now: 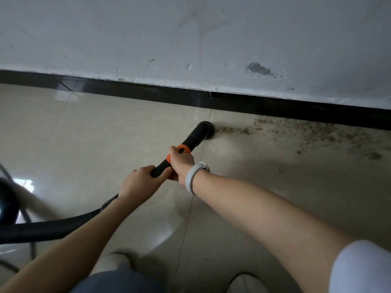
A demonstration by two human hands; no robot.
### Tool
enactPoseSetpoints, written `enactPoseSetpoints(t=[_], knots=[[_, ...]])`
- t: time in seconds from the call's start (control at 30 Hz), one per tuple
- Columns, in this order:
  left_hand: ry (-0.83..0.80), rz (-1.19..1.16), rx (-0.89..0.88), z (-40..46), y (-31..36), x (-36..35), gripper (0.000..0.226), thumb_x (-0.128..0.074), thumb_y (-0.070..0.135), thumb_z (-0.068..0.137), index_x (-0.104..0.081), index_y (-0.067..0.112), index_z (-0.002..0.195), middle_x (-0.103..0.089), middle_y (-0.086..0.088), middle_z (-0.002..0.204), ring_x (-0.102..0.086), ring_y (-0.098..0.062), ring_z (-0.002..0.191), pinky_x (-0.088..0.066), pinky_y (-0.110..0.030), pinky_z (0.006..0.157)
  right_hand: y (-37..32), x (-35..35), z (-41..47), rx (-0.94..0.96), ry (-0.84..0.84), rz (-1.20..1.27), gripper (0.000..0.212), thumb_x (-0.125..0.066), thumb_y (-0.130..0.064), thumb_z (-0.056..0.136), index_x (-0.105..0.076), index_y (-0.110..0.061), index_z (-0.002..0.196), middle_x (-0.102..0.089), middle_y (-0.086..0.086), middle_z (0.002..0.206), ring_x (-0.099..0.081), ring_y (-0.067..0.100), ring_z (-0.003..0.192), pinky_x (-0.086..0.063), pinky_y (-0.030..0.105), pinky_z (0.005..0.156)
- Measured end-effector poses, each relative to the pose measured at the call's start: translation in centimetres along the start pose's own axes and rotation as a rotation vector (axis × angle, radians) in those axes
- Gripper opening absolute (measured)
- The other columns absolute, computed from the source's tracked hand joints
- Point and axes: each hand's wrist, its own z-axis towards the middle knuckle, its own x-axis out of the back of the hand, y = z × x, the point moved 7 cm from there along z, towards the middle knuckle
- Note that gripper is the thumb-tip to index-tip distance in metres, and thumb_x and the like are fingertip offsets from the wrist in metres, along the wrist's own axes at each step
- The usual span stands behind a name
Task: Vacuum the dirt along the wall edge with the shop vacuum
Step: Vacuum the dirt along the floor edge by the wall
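The black vacuum wand (pixel 193 138) with an orange collar slants down to the beige tile floor, its round nozzle (pixel 205 127) resting at the left end of a brown dirt trail (pixel 306 132). The dirt spreads rightward along the black baseboard (pixel 148 92). My right hand (pixel 181 161) grips the wand at the orange collar. My left hand (pixel 139 181) grips it just behind, where the ribbed black hose (pixel 53 228) begins. The hose runs left to the dark vacuum body (pixel 7 206), partly cut off at the left edge.
A scuffed white wall (pixel 190 39) rises above the baseboard. A thin cable (pixel 31 246) lies on the floor at the lower left. My knee and shoes show at the bottom edge. Left of the nozzle the tiles (pixel 105 123) look free of dirt.
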Motion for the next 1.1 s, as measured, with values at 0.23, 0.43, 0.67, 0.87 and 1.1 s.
enactPoseSetpoints(t=[0.23, 0.43, 0.67, 0.87, 1.1], knots=[[-0.028, 0.062, -0.013, -1.4, 1.3, 0.0, 0.053, -0.042, 0.065, 0.084, -0.045, 0.018, 0.061, -0.045, 0.002, 0.052, -0.041, -0.014, 0.047, -0.028, -0.024, 0.046, 0.6, 1.6, -0.8, -0.015, -0.036, 0.002, 0.026, -0.047, -0.04, 0.091, -0.044, -0.017, 0.079, -0.056, 0.006, 0.083, -0.062, 0.025, 0.094, -0.055, 0.04, 0.087], [-0.035, 0.075, -0.127, -1.1, 5.1, -2.0, 0.051, -0.041, 0.066, 0.084, -0.044, 0.02, 0.063, -0.048, 0.003, 0.055, -0.046, -0.013, 0.049, -0.03, -0.025, 0.046, 0.0, 6.3, -0.9, 0.012, 0.027, 0.044, 0.023, -0.047, -0.034, 0.094, -0.044, -0.015, 0.081, -0.053, 0.005, 0.082, -0.058, 0.023, 0.087, -0.056, 0.036, 0.08], [0.0, 0.076, -0.113, -0.3, 3.2, -1.8, 0.054, -0.039, 0.068, 0.084, -0.052, 0.017, 0.069, -0.05, 0.002, 0.055, -0.047, -0.013, 0.048, -0.031, -0.023, 0.045, -0.3, 4.5, -0.8, 0.018, 0.017, 0.018, 0.023, -0.046, -0.037, 0.094, -0.046, -0.015, 0.085, -0.055, 0.005, 0.085, -0.059, 0.022, 0.089, -0.055, 0.034, 0.082], [0.056, 0.013, -0.076, 1.6, 2.3, 0.1, 0.057, -0.041, 0.065, 0.085, -0.048, 0.013, 0.063, -0.049, -0.003, 0.054, -0.047, -0.019, 0.049, -0.03, -0.025, 0.047, -2.8, 2.2, -0.5, 0.059, 0.006, -0.025, 0.033, -0.045, -0.047, 0.092, -0.044, -0.018, 0.077, -0.058, 0.008, 0.091, -0.061, 0.026, 0.096, -0.052, 0.042, 0.092], [-0.026, 0.014, -0.19, 0.5, 4.7, -3.5, 0.054, -0.042, 0.066, 0.084, -0.05, 0.016, 0.065, -0.05, 0.0, 0.053, -0.046, -0.015, 0.047, -0.031, -0.024, 0.046, -0.3, 6.8, -0.6, 0.036, 0.075, 0.033, 0.025, -0.046, -0.038, 0.095, -0.046, -0.016, 0.082, -0.052, 0.003, 0.082, -0.057, 0.022, 0.088, -0.053, 0.028, 0.062]])
